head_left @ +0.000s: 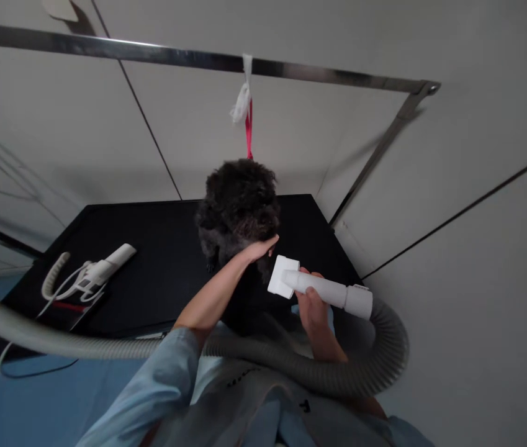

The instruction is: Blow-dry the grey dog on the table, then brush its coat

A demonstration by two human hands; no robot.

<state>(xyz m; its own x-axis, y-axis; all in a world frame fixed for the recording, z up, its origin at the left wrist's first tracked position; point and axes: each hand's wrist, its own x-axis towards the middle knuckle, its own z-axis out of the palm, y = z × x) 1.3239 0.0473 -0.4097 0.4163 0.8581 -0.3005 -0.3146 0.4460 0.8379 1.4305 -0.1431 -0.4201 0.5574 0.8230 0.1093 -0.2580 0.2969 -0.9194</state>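
A small dog with dark curly fur (pixel 238 208) sits on a black grooming table (pixel 151 273), tied by a red leash (pixel 248 133) to a metal bar overhead. My left hand (pixel 258 249) rests flat on the dog's back, fingers stretched out. My right hand (pixel 312 307) is wrapped round a white dryer nozzle (pixel 319 288), its flat head close to the dog's side. A grey ribbed hose (pixel 375 360) runs from the nozzle and loops round in front of my body.
A second white handheld tool (pixel 100 270) with a curled hose and cord lies on the table's left part. A slanted metal arm (pixel 379 149) holds up the overhead bar (pixel 174 57). Grey walls stand close behind and to the right. Blue floor shows at the lower left.
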